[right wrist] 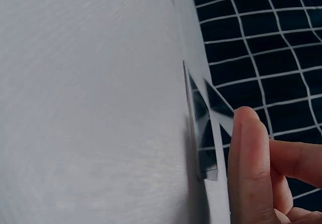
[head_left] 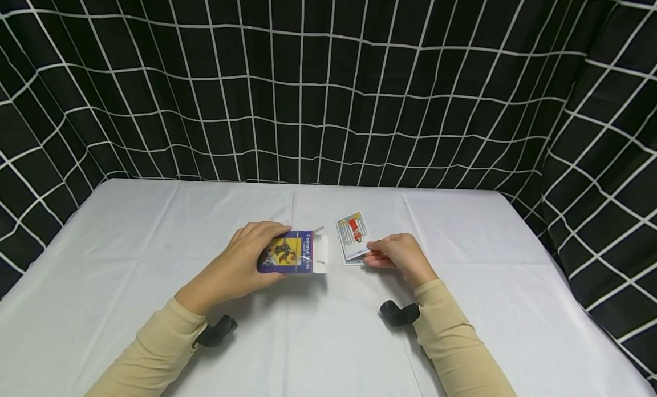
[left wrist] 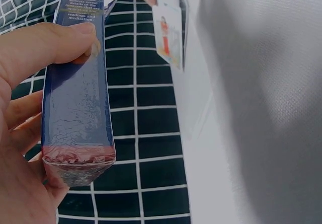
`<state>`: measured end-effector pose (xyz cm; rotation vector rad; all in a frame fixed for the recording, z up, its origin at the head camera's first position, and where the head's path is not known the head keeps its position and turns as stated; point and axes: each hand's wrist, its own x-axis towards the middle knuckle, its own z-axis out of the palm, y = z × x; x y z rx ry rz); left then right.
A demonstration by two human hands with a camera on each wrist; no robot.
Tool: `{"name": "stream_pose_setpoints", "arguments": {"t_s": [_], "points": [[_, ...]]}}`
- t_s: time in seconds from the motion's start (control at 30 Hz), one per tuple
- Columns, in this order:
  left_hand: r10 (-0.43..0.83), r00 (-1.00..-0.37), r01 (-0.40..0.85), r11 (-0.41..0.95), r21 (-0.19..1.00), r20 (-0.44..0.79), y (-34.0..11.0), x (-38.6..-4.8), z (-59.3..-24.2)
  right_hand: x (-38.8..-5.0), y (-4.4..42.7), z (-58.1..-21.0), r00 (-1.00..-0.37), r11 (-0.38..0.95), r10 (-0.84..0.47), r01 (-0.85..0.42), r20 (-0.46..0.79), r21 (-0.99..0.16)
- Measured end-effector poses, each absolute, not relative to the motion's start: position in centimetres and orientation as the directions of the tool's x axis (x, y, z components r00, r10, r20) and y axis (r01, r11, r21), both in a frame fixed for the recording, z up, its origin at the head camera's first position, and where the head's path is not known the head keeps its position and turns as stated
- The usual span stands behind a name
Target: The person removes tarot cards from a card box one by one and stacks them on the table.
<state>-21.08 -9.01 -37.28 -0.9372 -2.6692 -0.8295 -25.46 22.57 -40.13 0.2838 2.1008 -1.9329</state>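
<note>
My left hand (head_left: 246,263) grips a blue tarot card box (head_left: 285,252) with a yellow picture on its front, thumb and fingers on opposite sides. The box's white end flap (head_left: 320,253) stands open toward the right. In the left wrist view the box's narrow blue side (left wrist: 78,103) faces the camera, with the thumb pressed on it. My right hand (head_left: 397,254) pinches a card (head_left: 354,235) with a red figure by its lower right corner. Under that card lies at least one more card (head_left: 353,262) on the table. In the right wrist view, fingertips (right wrist: 246,133) hold the card's edge.
A white cloth (head_left: 318,340) covers the table. Behind and beside it hangs a black curtain (head_left: 287,100) with a white grid. Black camera mounts sit at the left wrist (head_left: 218,331) and the right wrist (head_left: 399,314).
</note>
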Motion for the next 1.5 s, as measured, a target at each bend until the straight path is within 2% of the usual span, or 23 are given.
{"name": "stream_pose_setpoints", "arguments": {"t_s": [0.63, 1.27, 1.5], "points": [[0.524, -0.775, 0.632, 0.635, 0.445, 0.353, -8.9, -21.05, -37.38, -25.07, 22.59, -40.64, -0.895, 0.406, -0.026, 0.398, -0.446, -0.823], [0.522, -0.781, 0.624, 0.637, 0.452, 0.343, -8.7, -20.96, -37.29, -25.04, 22.42, -40.89, -0.912, 0.543, 0.009, 0.348, -0.409, -0.764], [0.523, -0.783, 0.622, 0.64, 0.451, 0.337, -8.65, -20.98, -37.43, -25.02, 22.49, -40.93, -0.913, 0.544, 0.008, 0.345, -0.407, -0.765]]}}
